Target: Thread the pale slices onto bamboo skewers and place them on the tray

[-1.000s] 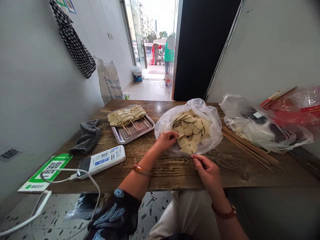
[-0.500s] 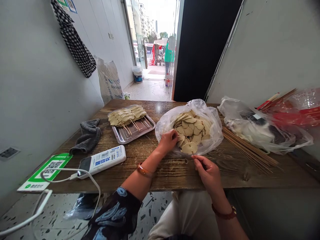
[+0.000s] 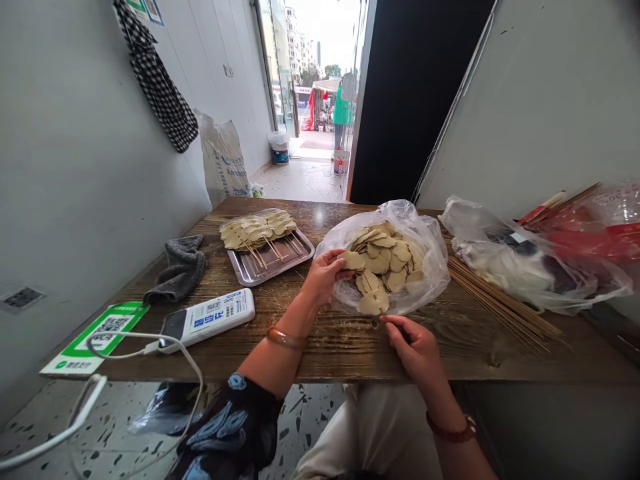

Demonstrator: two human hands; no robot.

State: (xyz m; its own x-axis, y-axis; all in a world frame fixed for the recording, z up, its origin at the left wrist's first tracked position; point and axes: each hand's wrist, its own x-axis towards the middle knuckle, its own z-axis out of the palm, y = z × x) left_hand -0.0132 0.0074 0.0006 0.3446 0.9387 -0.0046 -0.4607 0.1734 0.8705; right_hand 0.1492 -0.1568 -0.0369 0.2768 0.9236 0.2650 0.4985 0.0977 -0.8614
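Observation:
My left hand (image 3: 323, 277) pinches a thin, pale beige slice (image 3: 353, 261) at the left side of a clear plastic bag (image 3: 434, 263). Inside the open bag lies a heap of loose slices (image 3: 384, 253) of the same kind, possibly potato. Lower down, my right hand (image 3: 414, 345) has its fingers closed round the end of a thin skewer (image 3: 383, 315). At least one slice (image 3: 374, 302) is threaded on that skewer, over the bag's near edge; most of the stick is hidden behind it.
A metal tray (image 3: 273, 267) holds several filled skewers (image 3: 255, 230). Bare skewers (image 3: 500, 300) lie to the right beside plastic bags (image 3: 530, 260). A grey cloth (image 3: 180, 270), a white power bank (image 3: 215, 317) with cable and a QR-code card (image 3: 95, 340) lie on the left of the wooden table (image 3: 330, 350).
My left hand has drawn slightly left and up, and a slice now shows clearly in its fingers. The right hand's skewer and slice have shifted a little left. The whole view moved slightly.

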